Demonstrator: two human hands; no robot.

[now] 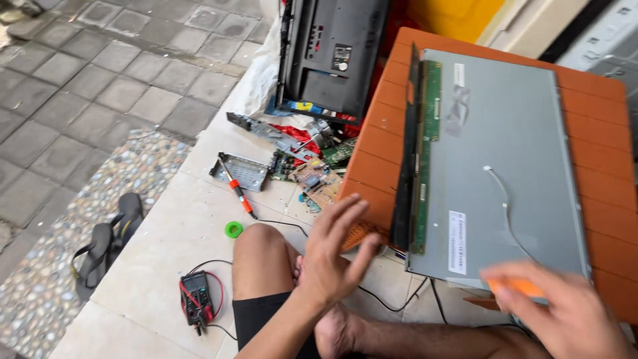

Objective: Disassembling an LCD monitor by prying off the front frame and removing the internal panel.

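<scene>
The orange bench [399, 86] fills the upper right of the view, and on it lies the grey panel [498, 166], metal back up, reaching almost from the far edge to the near one. A dark bezel strip [407, 153] stands lifted along the panel's left side, with a long green circuit strip [425, 159] just inside it, and a thin white wire [506, 206] curls across the metal. Behind the bench's left corner a black back cover [332, 53] leans upright against white plastic sheeting. On the pale tiled floor [153, 266] in front of it lie loose circuit boards [312, 176], a small perforated metal tray [240, 171] and a soldering iron [236, 189] resting across that tray's edge. A pair of dark sandals [106, 242] sits on the pebbled strip to the left. Near the person's bare knee [259, 252] are a multimeter [195, 299] with red and black leads and a small green solder spool [233, 230]. The left hand [332, 256] hovers at the bench's near left corner, fingers spread wide and holding nothing. The right hand [571, 312], blurred, is at the panel's near edge, fingers curled round an orange handle [515, 287]; the rest of the tool cannot be made out.
</scene>
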